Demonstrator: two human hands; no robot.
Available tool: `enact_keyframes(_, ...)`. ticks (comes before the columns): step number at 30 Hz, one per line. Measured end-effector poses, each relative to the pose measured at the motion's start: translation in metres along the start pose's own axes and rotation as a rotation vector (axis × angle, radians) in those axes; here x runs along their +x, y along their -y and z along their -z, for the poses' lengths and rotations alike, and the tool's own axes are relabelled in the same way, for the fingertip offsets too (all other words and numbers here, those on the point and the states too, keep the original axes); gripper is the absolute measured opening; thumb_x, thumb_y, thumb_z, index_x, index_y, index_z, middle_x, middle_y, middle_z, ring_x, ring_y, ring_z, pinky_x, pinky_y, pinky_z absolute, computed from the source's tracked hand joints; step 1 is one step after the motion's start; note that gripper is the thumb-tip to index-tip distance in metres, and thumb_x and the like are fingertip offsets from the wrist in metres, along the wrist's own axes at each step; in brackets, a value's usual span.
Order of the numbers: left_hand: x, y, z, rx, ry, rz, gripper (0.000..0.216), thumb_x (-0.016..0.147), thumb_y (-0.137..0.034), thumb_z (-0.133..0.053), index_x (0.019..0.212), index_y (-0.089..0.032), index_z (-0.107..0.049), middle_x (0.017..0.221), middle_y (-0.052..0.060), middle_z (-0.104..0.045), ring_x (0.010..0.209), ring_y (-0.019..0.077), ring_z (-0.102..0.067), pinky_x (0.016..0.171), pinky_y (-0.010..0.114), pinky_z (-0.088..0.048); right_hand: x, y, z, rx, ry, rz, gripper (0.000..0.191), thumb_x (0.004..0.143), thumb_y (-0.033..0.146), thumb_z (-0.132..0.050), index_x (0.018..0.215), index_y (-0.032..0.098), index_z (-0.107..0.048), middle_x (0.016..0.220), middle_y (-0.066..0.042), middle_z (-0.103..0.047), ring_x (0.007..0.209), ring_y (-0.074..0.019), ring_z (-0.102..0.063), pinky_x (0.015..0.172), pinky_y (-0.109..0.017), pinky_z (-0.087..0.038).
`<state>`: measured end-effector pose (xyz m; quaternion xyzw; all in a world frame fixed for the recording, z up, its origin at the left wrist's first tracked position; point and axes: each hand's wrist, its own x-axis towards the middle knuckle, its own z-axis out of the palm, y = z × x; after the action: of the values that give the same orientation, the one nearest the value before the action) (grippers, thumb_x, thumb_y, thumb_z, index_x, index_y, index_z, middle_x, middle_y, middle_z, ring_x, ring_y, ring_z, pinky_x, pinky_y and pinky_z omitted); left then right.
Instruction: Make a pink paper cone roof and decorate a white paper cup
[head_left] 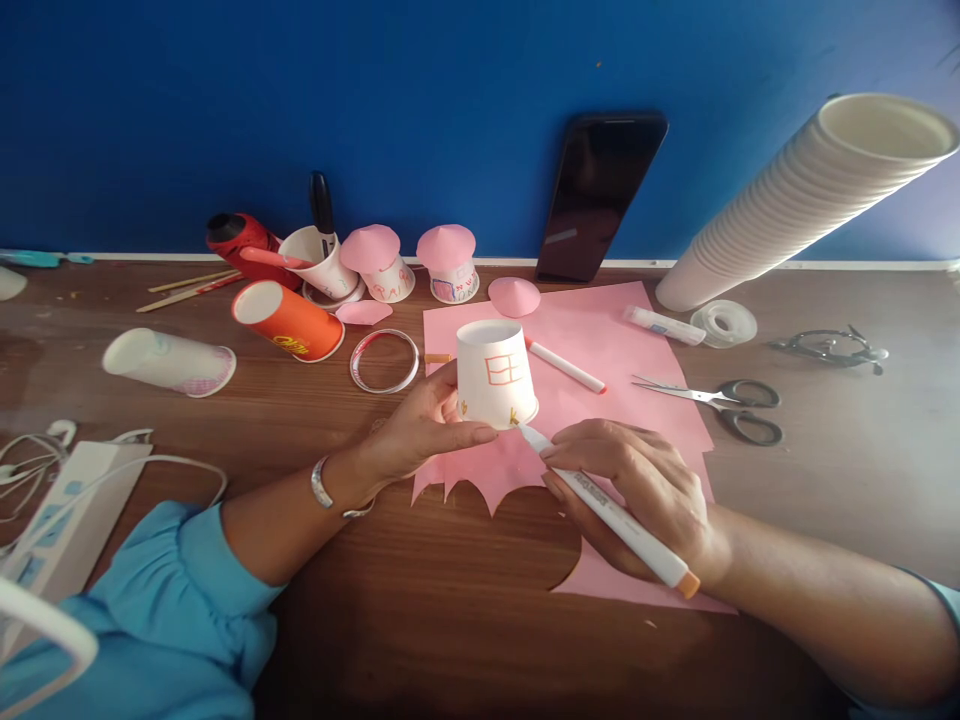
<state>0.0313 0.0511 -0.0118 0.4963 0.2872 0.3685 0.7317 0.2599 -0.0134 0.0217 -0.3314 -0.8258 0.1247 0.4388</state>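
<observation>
My left hand [435,418] grips a small white paper cup [480,375], held with its wider rim downward. An orange window grid is drawn on its side, with yellowish marks near the lower rim. In my right hand [637,490] is a white marker [630,535] with an orange end, its tip at the lower rim of the cup beside a mark like a "k". Behind the cup, a pink paper cone [514,296] and a red-capped marker [568,366] lie on a pink paper sheet [600,320].
Two decorated cups with pink cone tops [446,250] stand near the blue wall. A phone [604,195] leans there. A tall cup stack [802,200], scissors [720,398], glue stick [664,325] and tape roll [366,361] are around. A power strip [75,510] lies at left.
</observation>
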Motion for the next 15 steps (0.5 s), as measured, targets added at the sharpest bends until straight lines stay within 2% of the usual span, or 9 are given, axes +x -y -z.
enact_keyframes(9,-0.0018,0.0015,0.0019,0.000,-0.026,0.016,0.054,0.069,-0.025,-0.090,0.120,-0.027,-0.073,0.118,0.008,-0.075,0.130,0.0344,-0.059,0.105,0.048,-0.050,0.0005,0.0010,-0.0006,0.008,0.008,0.007,0.022,0.090,0.005,-0.062,0.107,0.017,-0.060,0.079,-0.003,-0.072,0.071,-0.0170,-0.073,0.060,-0.028,-0.059)
enact_keyframes(15,-0.0012,0.0022,0.0026,0.001,-0.022,0.023,0.056,0.069,-0.027,-0.090,0.122,-0.025,-0.072,0.129,0.010,-0.072,0.126,0.0346,-0.062,0.100,0.047,-0.052,0.0032,0.0016,0.0010,0.035,-0.010,0.024,0.025,0.090,0.005,-0.062,0.110,0.019,-0.060,0.078,-0.003,-0.071,0.070,-0.0172,-0.071,0.057,-0.029,-0.058)
